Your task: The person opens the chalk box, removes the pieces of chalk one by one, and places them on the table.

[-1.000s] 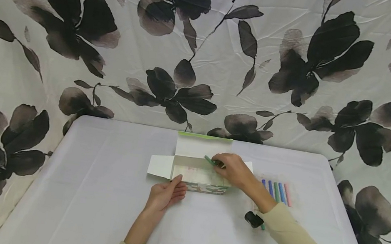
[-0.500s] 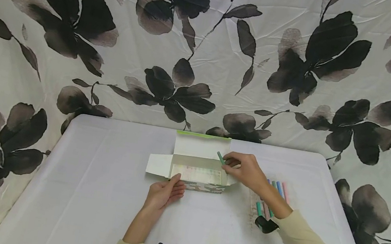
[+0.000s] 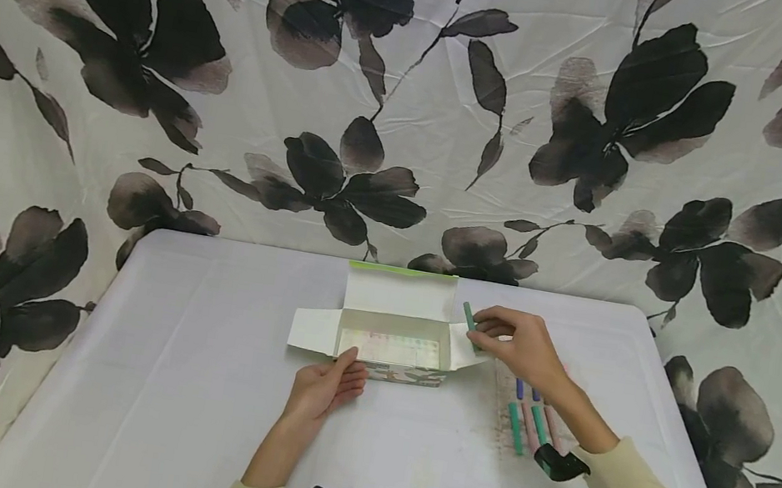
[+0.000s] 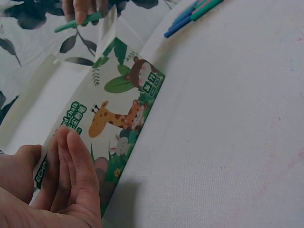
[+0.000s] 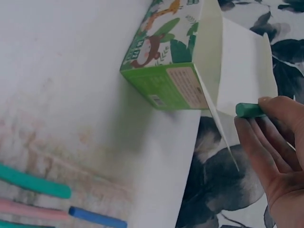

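An open cardboard chalk box (image 3: 405,375) stands in the middle of the table, its lid raised at the back and its side flaps spread. Cartoon animals decorate its front in the left wrist view. At its front left corner my left hand (image 3: 317,393) holds the front wall, thumb at the top edge and fingers along the printed face. My right hand (image 3: 520,346) pinches a green chalk stick (image 3: 469,315) between thumb and fingers, just above the right flap (image 3: 464,352). Pale rows show inside the box; what they are I cannot tell.
Right of the box, several coloured chalk sticks lie on a smudged patch, among them a green one (image 3: 515,429); my right forearm hides part of them. The white table (image 3: 188,382) ends at the back against a floral cloth (image 3: 325,175).
My right hand has moved right with the green chalk stick, from over the box to above its right flap. The stick has tipped more upright. My left hand stays at the box.
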Demonstrator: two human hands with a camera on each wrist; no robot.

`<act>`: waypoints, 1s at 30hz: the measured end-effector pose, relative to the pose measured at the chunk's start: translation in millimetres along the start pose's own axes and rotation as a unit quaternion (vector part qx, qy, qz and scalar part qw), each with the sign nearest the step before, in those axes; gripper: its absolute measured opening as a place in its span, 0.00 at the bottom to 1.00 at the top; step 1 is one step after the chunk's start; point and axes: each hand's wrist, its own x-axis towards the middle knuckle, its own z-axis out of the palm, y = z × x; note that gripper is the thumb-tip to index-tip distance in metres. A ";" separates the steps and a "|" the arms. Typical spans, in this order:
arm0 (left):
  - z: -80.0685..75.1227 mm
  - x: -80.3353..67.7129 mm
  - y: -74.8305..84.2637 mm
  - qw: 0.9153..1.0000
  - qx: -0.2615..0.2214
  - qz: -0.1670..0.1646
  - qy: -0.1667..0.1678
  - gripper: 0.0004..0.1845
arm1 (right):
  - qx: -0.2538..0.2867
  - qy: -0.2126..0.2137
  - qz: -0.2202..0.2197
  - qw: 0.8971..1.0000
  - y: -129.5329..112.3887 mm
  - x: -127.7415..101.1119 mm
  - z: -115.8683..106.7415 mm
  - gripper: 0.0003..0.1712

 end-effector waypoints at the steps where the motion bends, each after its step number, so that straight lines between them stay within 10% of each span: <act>1: 0.1 0.0 0.0 1.000 -0.001 -0.001 0.000 0.27 | -0.003 0.002 0.003 1.000 0.9 -2.4 -2.3 0.13; 30: -0.4 2.2 -3.0 1.000 0.009 0.012 0.009 0.25 | -0.016 0.036 0.115 0.993 40.9 -76.5 -40.1 0.17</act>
